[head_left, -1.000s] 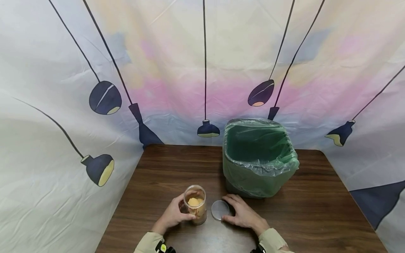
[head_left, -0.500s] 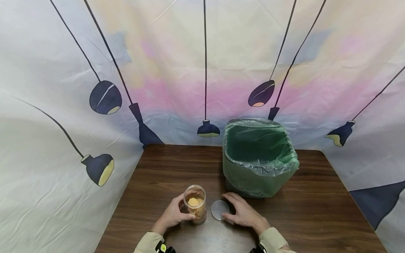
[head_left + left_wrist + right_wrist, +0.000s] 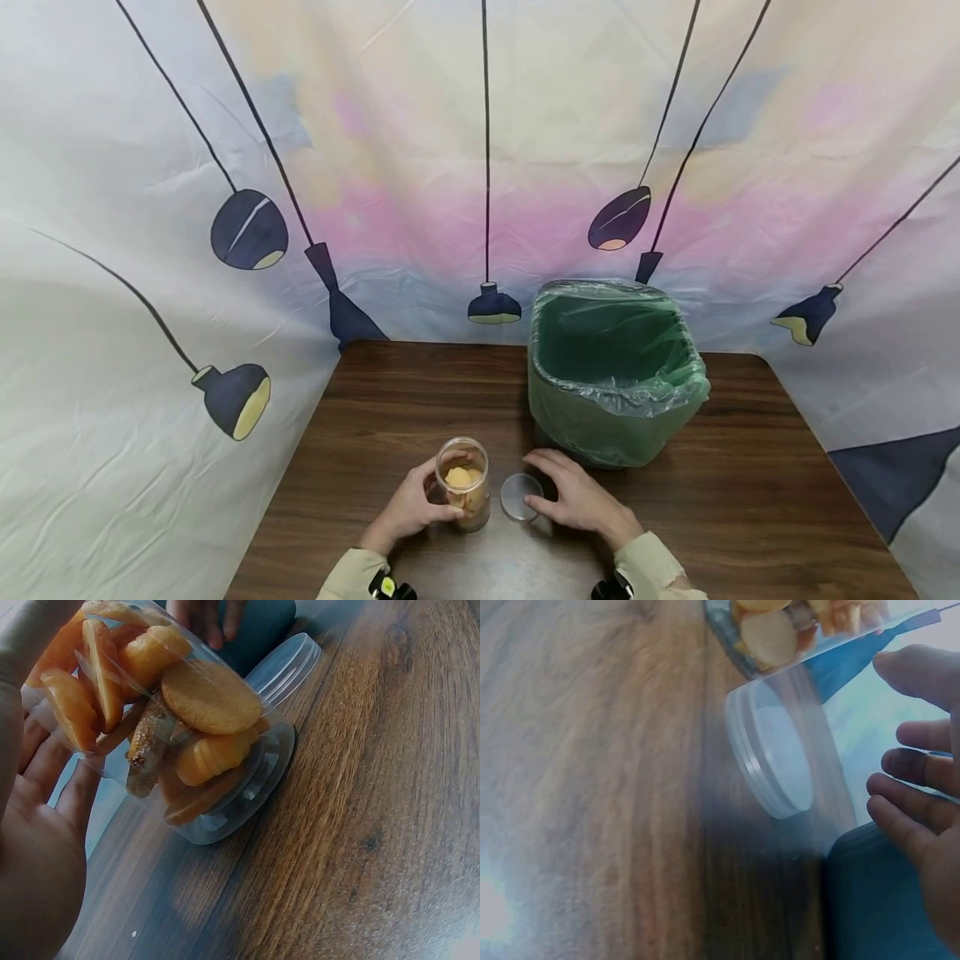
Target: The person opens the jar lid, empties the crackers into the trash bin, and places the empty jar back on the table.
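My left hand [image 3: 408, 510] grips the side of a clear plastic jar [image 3: 467, 497], thumb at the front and fingers behind. The jar stands upright on the table without a lid. In the left wrist view, orange and yellow-brown biscuit-like pieces [image 3: 210, 697] fill much of it. To its right a round clear lid [image 3: 513, 498] lies flat on the wood. Beside and just above that lid hovers my right hand [image 3: 581, 500], fingers spread and holding nothing. The right wrist view shows a gap between those fingers [image 3: 900, 765] and the lid [image 3: 772, 750].
A bin [image 3: 600, 433] lined with a green plastic bag stands behind my right hand, its mouth facing up. The brown wooden table [image 3: 420, 392] runs back to a hanging cloth [image 3: 405, 208] printed with lamps.
My right hand has drawn up and slightly away from the lid, its fingers opening wider. The lid lies in the same place. My left hand and the jar have not moved.
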`<state>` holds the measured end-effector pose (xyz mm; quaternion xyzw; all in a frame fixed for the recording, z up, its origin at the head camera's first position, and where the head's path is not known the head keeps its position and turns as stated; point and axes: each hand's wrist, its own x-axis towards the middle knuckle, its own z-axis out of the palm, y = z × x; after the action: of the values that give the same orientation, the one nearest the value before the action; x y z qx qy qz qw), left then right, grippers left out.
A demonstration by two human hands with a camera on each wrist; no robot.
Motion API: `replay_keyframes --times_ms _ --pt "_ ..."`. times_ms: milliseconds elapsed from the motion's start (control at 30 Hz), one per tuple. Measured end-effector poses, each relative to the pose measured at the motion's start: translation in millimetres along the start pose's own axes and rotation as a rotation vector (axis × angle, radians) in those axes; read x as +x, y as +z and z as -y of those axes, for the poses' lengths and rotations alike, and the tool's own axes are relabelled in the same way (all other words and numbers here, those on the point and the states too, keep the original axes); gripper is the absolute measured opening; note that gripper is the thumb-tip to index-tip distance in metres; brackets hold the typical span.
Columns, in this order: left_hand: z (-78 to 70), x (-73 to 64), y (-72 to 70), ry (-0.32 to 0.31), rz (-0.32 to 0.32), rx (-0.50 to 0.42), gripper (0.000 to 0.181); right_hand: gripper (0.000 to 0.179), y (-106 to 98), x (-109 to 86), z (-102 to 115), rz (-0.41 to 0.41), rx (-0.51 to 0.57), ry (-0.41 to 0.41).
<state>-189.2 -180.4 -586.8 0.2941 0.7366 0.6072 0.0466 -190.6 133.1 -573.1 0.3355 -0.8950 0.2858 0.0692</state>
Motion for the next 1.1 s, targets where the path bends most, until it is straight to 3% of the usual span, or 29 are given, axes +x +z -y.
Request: replay_keyframes --times_ms 367,767,1100 --pt "2.0 0.8 -1.6 -0.014 -0.009 0.016 0.074 0.054 -13.3 7.4 9.6 -0.055 -0.020 -0.072" --pt "-3.2 1.8 -0.3 -0.011 -0.009 -0.003 0.076 0.051 -36.2 17.1 23.5 -0.148 -0.027 -0.213" --pt "2.4 -0.7 -0.3 -0.037 -0.015 0.025 0.074 0.048 -52.0 21.0 32.1 -0.147 0.023 -0.215"
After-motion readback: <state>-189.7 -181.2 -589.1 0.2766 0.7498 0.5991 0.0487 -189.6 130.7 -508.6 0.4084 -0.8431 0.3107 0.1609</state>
